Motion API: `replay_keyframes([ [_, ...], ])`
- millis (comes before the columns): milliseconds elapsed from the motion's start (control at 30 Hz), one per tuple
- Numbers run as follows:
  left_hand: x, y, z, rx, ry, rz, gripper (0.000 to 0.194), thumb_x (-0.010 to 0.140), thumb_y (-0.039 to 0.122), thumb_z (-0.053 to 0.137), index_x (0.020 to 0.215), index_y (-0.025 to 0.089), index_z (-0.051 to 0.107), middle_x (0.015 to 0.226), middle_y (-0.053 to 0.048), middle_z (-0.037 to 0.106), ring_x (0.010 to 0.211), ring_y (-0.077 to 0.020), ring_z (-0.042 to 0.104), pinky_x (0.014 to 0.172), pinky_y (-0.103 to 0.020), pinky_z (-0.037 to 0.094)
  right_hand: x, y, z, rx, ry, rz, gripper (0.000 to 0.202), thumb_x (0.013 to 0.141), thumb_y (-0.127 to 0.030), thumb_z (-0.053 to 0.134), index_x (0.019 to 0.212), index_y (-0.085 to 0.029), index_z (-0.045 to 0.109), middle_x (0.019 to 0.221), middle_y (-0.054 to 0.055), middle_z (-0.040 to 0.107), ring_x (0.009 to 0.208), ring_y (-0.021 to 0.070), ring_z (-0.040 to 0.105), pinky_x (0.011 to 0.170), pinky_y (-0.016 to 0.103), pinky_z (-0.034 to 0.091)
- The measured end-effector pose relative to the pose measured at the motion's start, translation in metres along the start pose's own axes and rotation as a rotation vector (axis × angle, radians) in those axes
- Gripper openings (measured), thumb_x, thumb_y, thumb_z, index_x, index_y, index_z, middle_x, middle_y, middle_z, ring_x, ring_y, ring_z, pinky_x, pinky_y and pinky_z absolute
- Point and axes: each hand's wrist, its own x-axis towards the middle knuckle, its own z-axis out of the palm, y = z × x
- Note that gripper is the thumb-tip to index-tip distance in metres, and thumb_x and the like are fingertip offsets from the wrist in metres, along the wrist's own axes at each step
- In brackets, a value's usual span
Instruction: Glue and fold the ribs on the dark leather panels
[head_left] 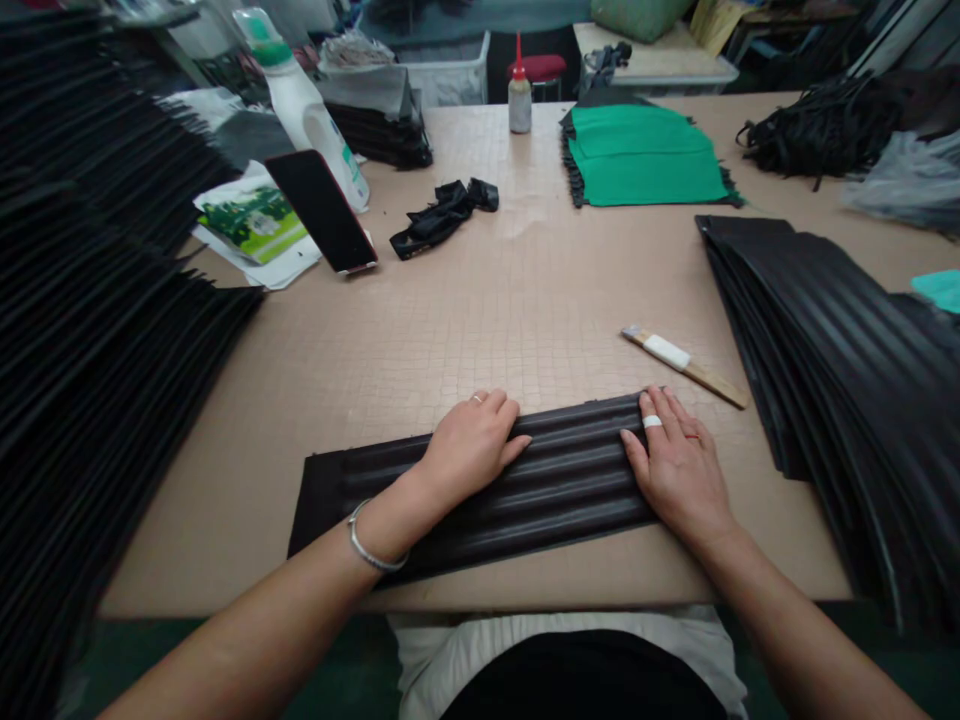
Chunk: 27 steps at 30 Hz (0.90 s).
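from my end, i have a dark ribbed panel [577, 450] lying flat on the bench [517, 310], just inside the middle of its front edge, ribs up and set slightly askew, its right end farther from that edge than its left. both hands are on it and apart from each other. the left hand [474, 440] lies across the middle, thumb out over the ribs and fingers bent at the far side; i cannot tell whether they hook under. the right hand [684, 465] rests over the right end, fingers extended toward the far corner and thumb spread, not clamped. i read the step in hand as smoothing or squaring this one piece. to my mind, the next move calls for even pressure along the ribs, with the right end steadied so the panel doesn't skid. a wooden stick with a white wrap [682, 367] lies beyond the right hand, and a fanned stack of dark panels [847, 330] spreads along the bench's right side toward its front corner.
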Motion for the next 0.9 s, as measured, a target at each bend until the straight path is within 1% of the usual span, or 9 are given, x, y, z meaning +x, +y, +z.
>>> replay_keyframes([
  [133, 0.028, 0.001, -0.018, -0.277, -0.313, -0.007, 0.026, 0.093, 0.044, 0.063, 0.083, 0.021, 0.061, 0.076, -0.002, 0.066, 0.066, -0.019, 0.059, 0.059, -0.029, 0.041, 0.001, 0.001, -0.002, 0.104, 0.069, 0.023, 0.055, 0.107, -0.039, 0.047, 0.152, -0.008, 0.047, 0.157, 0.024, 0.046, 0.149, 0.0355, 0.04, 0.115, 0.061, 0.04],
  [233, 0.023, -0.012, -0.038, -0.507, -0.317, 0.03, 0.032, 0.092, 0.046, 0.061, 0.072, 0.021, 0.058, 0.067, 0.001, 0.059, 0.061, -0.0151, 0.053, 0.057, -0.027, 0.038, 0.004, -0.001, -0.017, 0.356, 0.254, 0.047, 0.042, 0.105, -0.032, 0.051, 0.143, -0.016, 0.056, 0.148, 0.019, 0.057, 0.142, 0.0315, 0.049, 0.116, 0.058, 0.041],
  [333, 0.011, -0.032, -0.069, -0.63, -0.061, -0.147, 0.033, 0.088, 0.049, 0.065, 0.076, 0.019, 0.064, 0.068, 0.001, 0.06, 0.065, -0.0149, 0.056, 0.06, -0.025, 0.042, 0.011, -0.01, -0.042, 0.754, 0.4, 0.213, 0.03, 0.102, -0.031, 0.054, 0.13, -0.022, 0.061, 0.13, 0.014, 0.064, 0.124, 0.0286, 0.06, 0.109, 0.054, 0.048],
  [433, -0.001, -0.057, -0.1, -0.872, 0.319, -0.475, 0.039, 0.096, 0.048, 0.055, 0.095, 0.01, 0.067, 0.08, 0.001, 0.066, 0.076, -0.0132, 0.064, 0.074, -0.026, 0.05, 0.023, -0.022, -0.068, 1.274, 0.237, 0.312, 0.026, 0.102, -0.031, 0.044, 0.123, -0.025, 0.056, 0.107, 0.01, 0.061, 0.102, 0.0253, 0.063, 0.092, 0.048, 0.055],
  [500, -0.011, -0.071, -0.106, -1.055, 0.567, -0.658, 0.04, 0.104, 0.039, 0.041, 0.101, 0.006, 0.063, 0.087, 0.002, 0.068, 0.083, -0.0099, 0.065, 0.083, -0.03, 0.052, 0.031, -0.032, -0.083, 1.544, 0.077, 0.308, 0.021, 0.099, -0.029, 0.041, 0.116, -0.027, 0.053, 0.096, 0.007, 0.053, 0.091, 0.0229, 0.058, 0.083, 0.043, 0.054],
  [567, -0.025, -0.075, -0.093, -1.231, 0.707, -0.776, 0.03, 0.104, 0.028, 0.042, 0.097, 0.007, 0.062, 0.09, 0.003, 0.07, 0.084, -0.0062, 0.064, 0.084, -0.025, 0.052, 0.036, -0.041, -0.095, 1.687, -0.012, 0.311, 0.016, 0.095, -0.027, 0.042, 0.11, -0.028, 0.05, 0.091, 0.005, 0.045, 0.084, 0.0216, 0.052, 0.076, 0.04, 0.052],
  [633, -0.042, -0.067, -0.064, -1.433, 0.731, -0.906, 0.012, 0.095, 0.02, 0.059, 0.086, 0.013, 0.059, 0.086, 0.004, 0.071, 0.076, -0.0059, 0.065, 0.072, -0.018, 0.054, 0.038, -0.048, -0.103, 1.724, -0.06, 0.296, 0.018, 0.094, -0.028, 0.04, 0.109, -0.028, 0.048, 0.088, 0.004, 0.039, 0.079, 0.0218, 0.046, 0.071, 0.038, 0.049],
  [767, -0.072, -0.02, -0.003, -1.763, 0.757, -1.227, 0.033, 0.082, 0.007, 0.069, 0.069, 0.019, 0.042, 0.068, 0.006, 0.063, 0.06, -0.0088, 0.062, 0.059, -0.021, 0.058, 0.036, -0.057, -0.106, 1.665, -0.131, 0.24, 0.023, 0.094, -0.037, 0.035, 0.112, -0.028, 0.046, 0.087, 0.004, 0.032, 0.076, 0.0232, 0.039, 0.065, 0.038, 0.044],
  [900, -0.088, 0.032, 0.016, -1.854, 0.846, -1.342, 0.029, 0.091, 0.004, 0.06, 0.071, 0.019, 0.046, 0.07, 0.005, 0.064, 0.06, -0.0069, 0.062, 0.063, -0.021, 0.061, 0.036, -0.063, -0.102, 1.835, -0.182, 0.311, 0.017, 0.09, -0.042, 0.049, 0.099, -0.028, 0.045, 0.084, 0.002, 0.032, 0.072, 0.0208, 0.038, 0.062, 0.035, 0.043],
])
